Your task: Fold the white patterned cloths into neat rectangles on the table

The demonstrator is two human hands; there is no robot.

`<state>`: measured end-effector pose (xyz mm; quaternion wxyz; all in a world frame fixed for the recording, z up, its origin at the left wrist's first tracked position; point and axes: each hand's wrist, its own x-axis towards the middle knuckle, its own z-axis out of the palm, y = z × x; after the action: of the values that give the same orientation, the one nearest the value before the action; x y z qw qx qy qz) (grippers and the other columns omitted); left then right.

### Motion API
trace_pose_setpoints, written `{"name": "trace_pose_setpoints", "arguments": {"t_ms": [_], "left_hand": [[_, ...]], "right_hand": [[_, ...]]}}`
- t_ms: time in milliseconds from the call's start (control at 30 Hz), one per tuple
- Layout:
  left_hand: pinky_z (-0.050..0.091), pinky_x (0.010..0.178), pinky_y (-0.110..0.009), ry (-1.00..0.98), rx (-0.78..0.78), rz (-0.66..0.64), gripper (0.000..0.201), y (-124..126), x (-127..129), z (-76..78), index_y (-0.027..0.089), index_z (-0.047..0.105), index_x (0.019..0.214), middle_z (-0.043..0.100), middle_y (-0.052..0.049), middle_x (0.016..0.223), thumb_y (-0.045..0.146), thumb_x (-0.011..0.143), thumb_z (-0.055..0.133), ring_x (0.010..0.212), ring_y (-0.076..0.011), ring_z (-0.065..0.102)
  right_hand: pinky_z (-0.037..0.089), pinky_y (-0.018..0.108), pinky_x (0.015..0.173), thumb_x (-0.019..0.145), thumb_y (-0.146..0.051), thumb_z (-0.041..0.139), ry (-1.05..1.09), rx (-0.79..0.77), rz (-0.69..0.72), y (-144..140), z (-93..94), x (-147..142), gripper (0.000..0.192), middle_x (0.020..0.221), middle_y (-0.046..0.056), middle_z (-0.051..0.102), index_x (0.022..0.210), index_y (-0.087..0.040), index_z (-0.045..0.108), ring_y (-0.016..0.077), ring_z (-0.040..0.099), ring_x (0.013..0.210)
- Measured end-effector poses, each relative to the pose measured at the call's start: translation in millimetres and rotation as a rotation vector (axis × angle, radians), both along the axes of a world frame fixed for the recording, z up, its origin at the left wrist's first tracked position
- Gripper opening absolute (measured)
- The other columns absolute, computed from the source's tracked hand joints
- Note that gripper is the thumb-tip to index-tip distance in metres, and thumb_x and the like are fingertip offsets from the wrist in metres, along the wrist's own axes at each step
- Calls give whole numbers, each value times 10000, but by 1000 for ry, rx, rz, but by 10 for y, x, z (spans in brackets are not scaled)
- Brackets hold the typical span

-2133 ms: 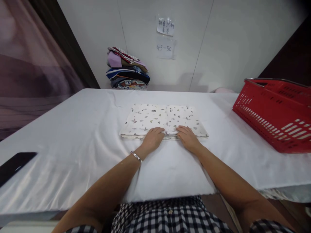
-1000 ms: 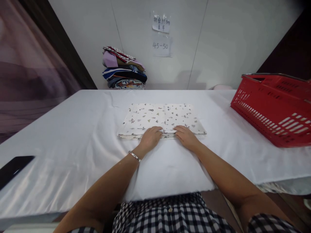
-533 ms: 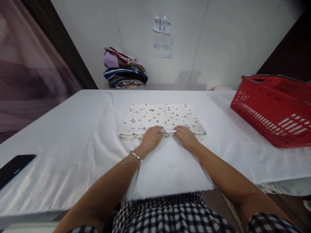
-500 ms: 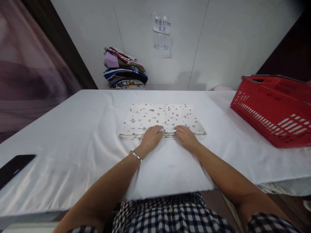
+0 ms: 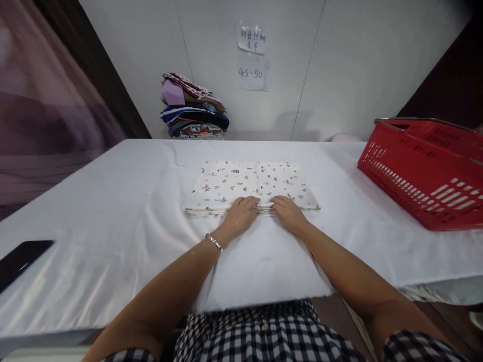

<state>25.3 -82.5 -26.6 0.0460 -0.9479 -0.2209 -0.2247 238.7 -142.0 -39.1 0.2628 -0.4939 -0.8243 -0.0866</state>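
A folded white cloth (image 5: 241, 183) printed with small plant-like motifs lies flat on the white-covered table, its several layers showing along the near edge. My left hand (image 5: 241, 213), with a silver bracelet at the wrist, pinches that near edge just left of the middle, fingers on top and thumb at the front. Close beside it, my right hand (image 5: 289, 213) grips the same edge right of the middle. A narrow gap separates the two hands, and the layers bunch slightly between them.
A red plastic basket (image 5: 422, 171) stands at the right. The black phone (image 5: 22, 259) lies at the left edge. Behind the table, a stack of folded fabrics (image 5: 194, 108) rests against the wall, near paper signs (image 5: 252, 73). A sheer curtain (image 5: 49, 110) hangs at the left.
My left hand has slid a little to the right along the cloth's near edge, closer to my right hand. The right hand and the cloth look nearly the same.
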Motion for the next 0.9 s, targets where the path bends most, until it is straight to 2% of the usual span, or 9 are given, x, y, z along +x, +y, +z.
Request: {"name": "trace_pose_setpoints", "arguments": {"t_ms": [133, 300, 467, 767, 900], "left_hand": [[390, 916, -399, -13, -6, -14, 290, 18, 58, -47, 166, 629, 722, 589, -61, 1221, 114, 903, 409, 1163, -224, 475], [402, 930, -387, -57, 12, -8, 222, -22, 81, -20, 154, 631, 854, 600, -77, 1168, 105, 894, 418, 1161, -220, 474], [423, 905, -391, -67, -38, 18, 222, -54, 72, 32, 155, 626, 852, 606, -82, 1136, 116, 893, 412, 1110, -223, 504], [431, 907, -389, -89, -88, 40, 211, -42, 65, 43, 170, 623, 849, 606, -75, 1115, 159, 903, 419, 1076, -214, 521], [433, 906, -388, -84, -60, 30, 118, -13, 41, -8, 173, 599, 872, 594, -78, 1137, 172, 882, 482, 1083, -224, 518]], "right_hand": [[451, 435, 922, 900, -136, 395, 12, -16, -1, 13, -24, 10, 234, 1108, 109, 615, 880, -173, 625, 231, 507, 1085], [444, 448, 924, 893, -154, 415, 29, -56, 13, -24, 4, 13, 215, 1138, 106, 608, 914, -182, 626, 236, 499, 1108], [437, 455, 933, 876, -217, 487, 9, -88, 17, -53, 57, -1, 149, 1171, 110, 593, 919, -176, 624, 253, 485, 1130], [416, 473, 963, 900, -151, 408, -19, -63, -13, 10, -48, 11, 216, 1213, 109, 569, 927, -176, 621, 250, 452, 1176], [416, 468, 965, 907, -148, 387, -26, -54, -9, -20, -28, 5, 227, 1219, 118, 563, 904, -168, 612, 251, 439, 1191]]}}
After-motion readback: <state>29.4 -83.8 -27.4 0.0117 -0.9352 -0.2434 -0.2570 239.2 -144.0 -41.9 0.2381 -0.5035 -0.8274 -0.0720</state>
